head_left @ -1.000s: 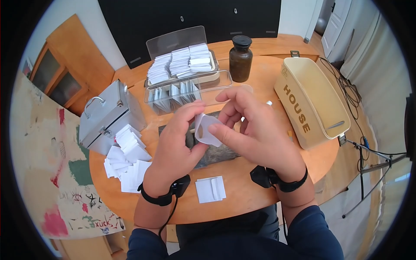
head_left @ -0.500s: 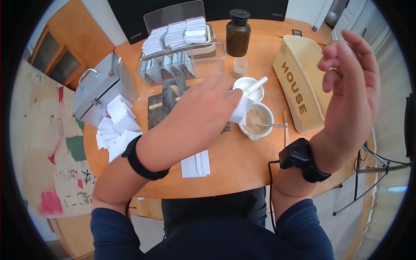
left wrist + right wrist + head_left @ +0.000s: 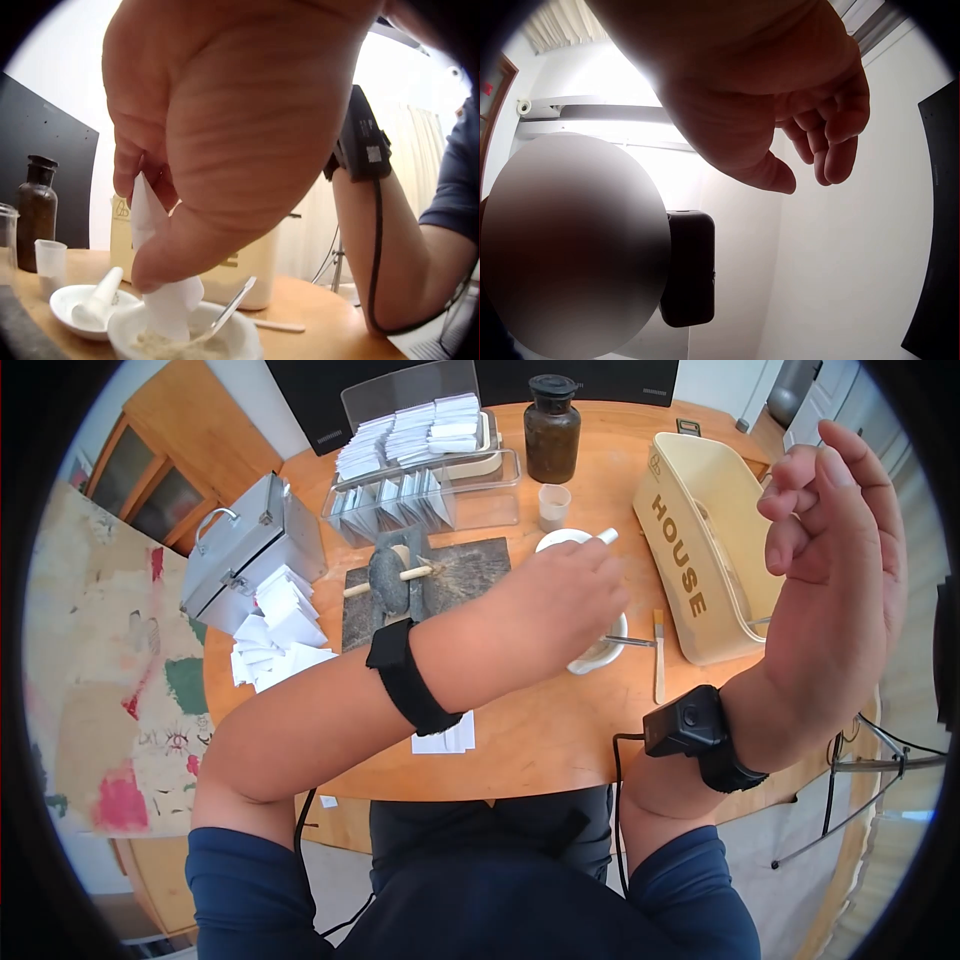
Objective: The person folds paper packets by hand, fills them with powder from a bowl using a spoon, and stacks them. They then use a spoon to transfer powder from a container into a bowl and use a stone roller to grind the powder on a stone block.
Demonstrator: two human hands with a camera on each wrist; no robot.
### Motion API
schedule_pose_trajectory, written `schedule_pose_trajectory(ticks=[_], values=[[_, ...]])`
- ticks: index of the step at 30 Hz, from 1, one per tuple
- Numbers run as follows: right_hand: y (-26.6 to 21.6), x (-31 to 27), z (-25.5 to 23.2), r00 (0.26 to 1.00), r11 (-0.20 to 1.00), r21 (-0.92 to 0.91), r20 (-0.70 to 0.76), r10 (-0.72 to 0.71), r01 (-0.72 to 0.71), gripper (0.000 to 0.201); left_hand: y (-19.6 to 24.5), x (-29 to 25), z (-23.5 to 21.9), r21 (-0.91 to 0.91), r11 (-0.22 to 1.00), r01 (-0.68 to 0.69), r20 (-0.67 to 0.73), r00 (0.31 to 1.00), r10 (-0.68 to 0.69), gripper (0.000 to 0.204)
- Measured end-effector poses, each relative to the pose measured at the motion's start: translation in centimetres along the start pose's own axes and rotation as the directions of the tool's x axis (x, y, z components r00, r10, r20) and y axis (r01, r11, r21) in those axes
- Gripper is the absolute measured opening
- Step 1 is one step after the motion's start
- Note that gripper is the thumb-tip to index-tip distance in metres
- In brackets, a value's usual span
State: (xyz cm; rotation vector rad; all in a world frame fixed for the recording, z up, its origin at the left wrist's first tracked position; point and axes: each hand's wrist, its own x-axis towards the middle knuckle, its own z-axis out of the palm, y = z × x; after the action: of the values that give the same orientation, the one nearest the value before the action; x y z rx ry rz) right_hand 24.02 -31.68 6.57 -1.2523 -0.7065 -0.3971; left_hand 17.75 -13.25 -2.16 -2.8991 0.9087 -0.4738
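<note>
My left hand (image 3: 545,615) pinches a white folded paper pouch (image 3: 169,307) between thumb and fingers. The pouch points down into a white bowl (image 3: 120,335), its lower end right at the beige powder (image 3: 150,346). A metal spoon (image 3: 234,306) leans in the bowl, its handle over the rim. Behind the bowl a white pestle (image 3: 101,300) lies across a shallow white dish (image 3: 61,309). In the head view the left hand hides the pouch and much of the bowl. My right hand (image 3: 835,560) is raised at the right, fingers loosely bent, holding nothing.
A cream HOUSE bin (image 3: 680,570), a flat brush (image 3: 659,660), a small plastic cup (image 3: 553,510) and a brown bottle (image 3: 551,435) stand or lie around the bowl. At left are a dark slab (image 3: 470,565), a metal case (image 3: 245,550), paper packets (image 3: 290,610) and a clear packet box (image 3: 490,500).
Both hands were at the paper pouch. The right hand let go and rose to the right; the left carried the pouch right to the bowl and tipped it downward. The head view shifted.
</note>
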Motion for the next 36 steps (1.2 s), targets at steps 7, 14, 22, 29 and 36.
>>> schedule_pose_trajectory(ticks=[7,14,22,29,36], values=[[-0.2,-0.2,0.9,1.000,0.998,-0.060,0.008,0.024,-0.023,0.032,0.1,-0.9,0.0,-0.048,0.997,0.053,-0.015,0.998,-0.054,0.021],[0.0,-1.1,3.1,0.999,0.999,-0.019,-0.008,0.032,-0.033,0.029,-0.9,-2.2,-3.0,-0.247,0.933,0.261,-0.047,0.959,-0.281,0.046],[1.2,-1.5,5.6,0.981,0.992,0.014,0.151,0.125,-0.129,0.007,-3.5,-8.2,-3.7,-0.888,0.362,0.283,-0.072,0.693,-0.718,0.056],[2.8,-2.8,9.8,0.881,0.969,-0.231,0.472,0.035,0.085,0.014,-3.9,-10.6,-3.3,-0.925,-0.333,-0.183,0.132,0.668,-0.732,0.045],[5.1,-3.9,12.5,0.872,0.935,-0.297,0.490,-0.024,0.193,0.020,-3.2,-10.8,-3.4,-0.846,-0.491,-0.208,0.233,0.685,-0.691,0.044]])
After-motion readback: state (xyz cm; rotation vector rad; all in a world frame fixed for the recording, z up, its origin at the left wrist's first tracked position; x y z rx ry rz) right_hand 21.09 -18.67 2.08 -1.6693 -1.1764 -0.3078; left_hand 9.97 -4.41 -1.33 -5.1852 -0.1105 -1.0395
